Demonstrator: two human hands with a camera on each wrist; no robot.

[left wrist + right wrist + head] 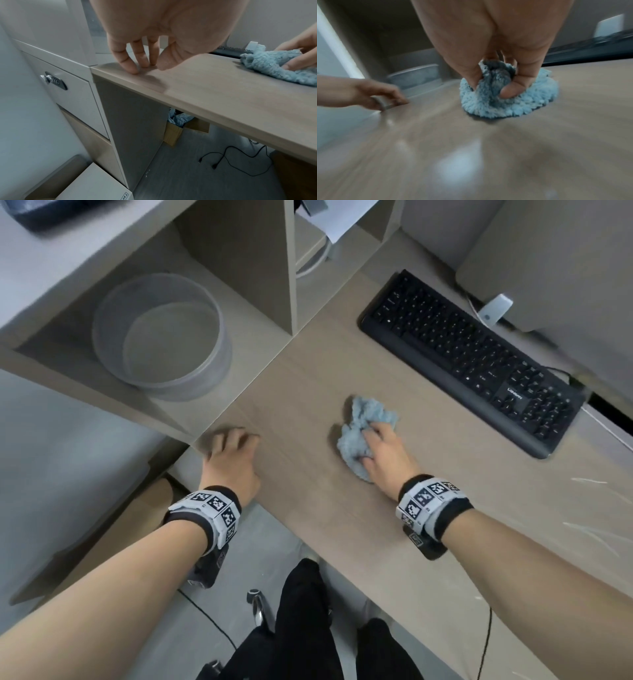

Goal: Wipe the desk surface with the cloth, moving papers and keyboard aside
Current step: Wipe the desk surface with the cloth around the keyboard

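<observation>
While our right hand (383, 455) grips the fluffy pale-blue cloth (363, 428) mid-wipe on the wood-grain desk (308, 392), our left hand (233, 453) rests loose-fingered; next we should shift the black keyboard (469, 361).

The tabletop (471, 148) looks like smooth pale wood-grain laminate with a soft sheen that catches light patches. The cloth (508, 106) is fluffy, shaggy light-blue fabric, matt. The keyboard (469, 361) is matt black plastic; the wastebasket (161, 333) looks like fine grey mesh.
</observation>
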